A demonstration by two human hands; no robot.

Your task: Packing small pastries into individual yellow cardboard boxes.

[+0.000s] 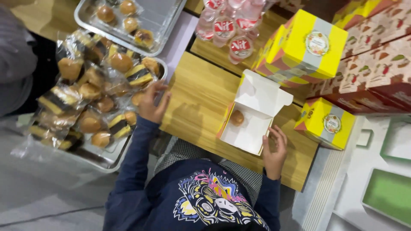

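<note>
A wooden counter [201, 102] is carrying yellow boxes [306, 47] far right. A white open box [252, 115] is holding one bun [236, 117]; the right hand [274, 149], fingers spread, is touching its near edge. The left hand [153, 102], loosely open, is reaching into wrapped cakes [92, 92] on the left tray [105, 158].

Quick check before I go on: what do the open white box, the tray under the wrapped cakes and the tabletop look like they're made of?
Open box: thin folded paperboard, matte white inside, printed yellow-orange outside; creased flaps show.
Tray: looks like metal, probably stainless steel; grey, shiny, rolled rim.
Tabletop: wood-grain surface, likely laminate, smooth with a slight sheen.
The left hand reaches the wrapped cakes; the right hand touches the box edge.
</note>
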